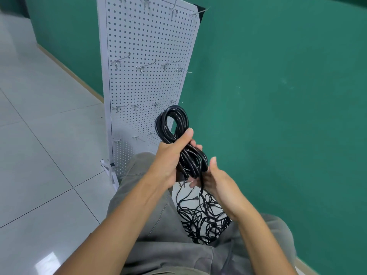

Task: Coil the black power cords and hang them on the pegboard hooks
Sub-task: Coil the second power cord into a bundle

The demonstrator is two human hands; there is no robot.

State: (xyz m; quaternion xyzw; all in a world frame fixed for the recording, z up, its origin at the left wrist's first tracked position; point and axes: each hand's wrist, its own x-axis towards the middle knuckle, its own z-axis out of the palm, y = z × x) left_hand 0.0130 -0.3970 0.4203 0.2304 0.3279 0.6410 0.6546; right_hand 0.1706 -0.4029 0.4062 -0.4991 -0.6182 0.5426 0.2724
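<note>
Head view, left hand [172, 155] grip wrapped round coiled black cord [179, 139], right hand [213, 178] fingers curled at its lower loops

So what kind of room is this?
Probably a workroom or storage corner, not a home. A white pegboard with metal hooks stands against a green wall on a tiled floor, with tangled black cords below.
</note>
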